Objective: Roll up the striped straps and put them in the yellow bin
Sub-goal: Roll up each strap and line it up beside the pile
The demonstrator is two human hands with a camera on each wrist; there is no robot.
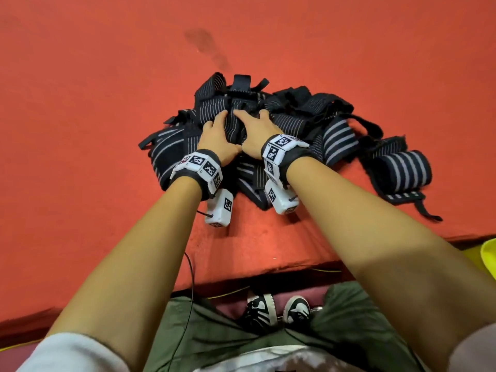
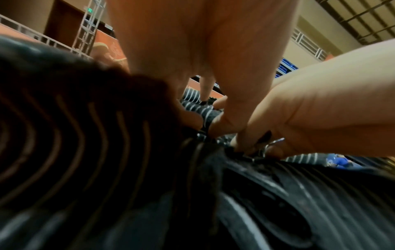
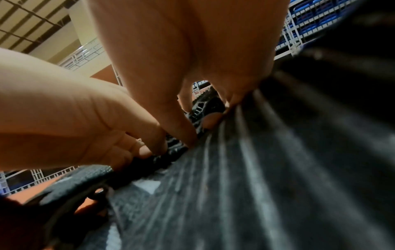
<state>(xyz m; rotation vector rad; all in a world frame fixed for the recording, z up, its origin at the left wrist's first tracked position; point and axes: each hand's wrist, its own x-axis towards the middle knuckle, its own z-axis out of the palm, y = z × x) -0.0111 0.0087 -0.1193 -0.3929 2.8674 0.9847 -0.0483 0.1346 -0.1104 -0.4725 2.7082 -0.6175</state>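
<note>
Both hands down on pile of striped straps, mid red table. Pile = tangled black straps w/ thin white/grey stripes, loose ends sticking out all sides.

L hand and R hand side by side, thumbs near touching, on same strap at pile centre. Fingers of both curl down into fabric, gripping it. L wrist view: L fingers bent, tips pinching striped fabric; R hand in from right, tips dug in next to them. R wrist view: R fingers press/pinch strap edge, L hand beside, fingers curled on black webbing. Both views blurry, exact pinch hard to tell.

One strap w/ wide stripes just right of R wrist. Part-rolled strap at far right of pile, apart from hands, tail trailing toward table edge.

Yellow bin only a sliver, right edge of head view, below table edge, well apart from pile. Contents not visible.

Wrist bands w/ marker tags on both wrists. Green trousers, black/white sneakers below table.
</note>
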